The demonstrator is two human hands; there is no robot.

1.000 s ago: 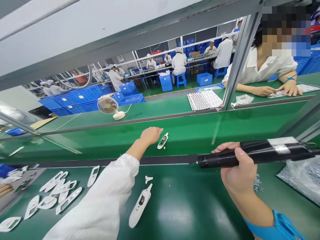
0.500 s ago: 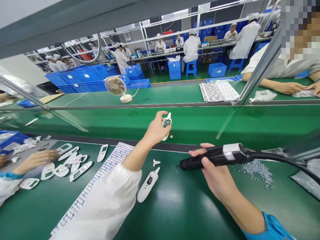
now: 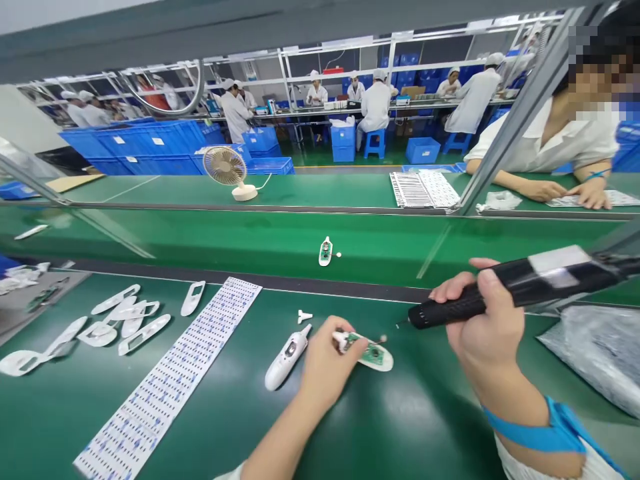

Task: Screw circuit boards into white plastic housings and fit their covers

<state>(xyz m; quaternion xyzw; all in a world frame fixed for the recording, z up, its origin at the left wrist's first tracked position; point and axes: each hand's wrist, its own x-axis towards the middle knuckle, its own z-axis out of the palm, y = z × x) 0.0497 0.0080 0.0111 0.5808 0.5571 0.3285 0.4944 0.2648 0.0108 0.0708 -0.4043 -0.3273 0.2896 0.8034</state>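
Note:
My left hand (image 3: 327, 363) pinches a white thermometer half-shell with a green circuit board (image 3: 376, 355) in it, low over the green bench. A small round part on a wire sticks out from its upper edge. My right hand (image 3: 487, 320) is wrapped round a black electric screwdriver (image 3: 460, 303), its bit pointing left towards the board. Beside my left hand lies a closed white thermometer (image 3: 288, 357), with a small white tip piece (image 3: 304, 316) above it. Another open half-shell with a board (image 3: 325, 253) rests on the bright green strip ahead.
Several white shell covers (image 3: 145, 333) lie at the left, near a long printed label sheet (image 3: 165, 380). A clear plastic bag (image 3: 600, 353) is at the right. Beyond the strip stand a small fan (image 3: 227, 170) and a metal post (image 3: 520, 113); a co-worker (image 3: 555, 147) sits opposite.
My left hand has come back from the green strip to the bench with the half-shell. The screwdriver has moved right and up slightly. The neighbour's hand at the left has left the view.

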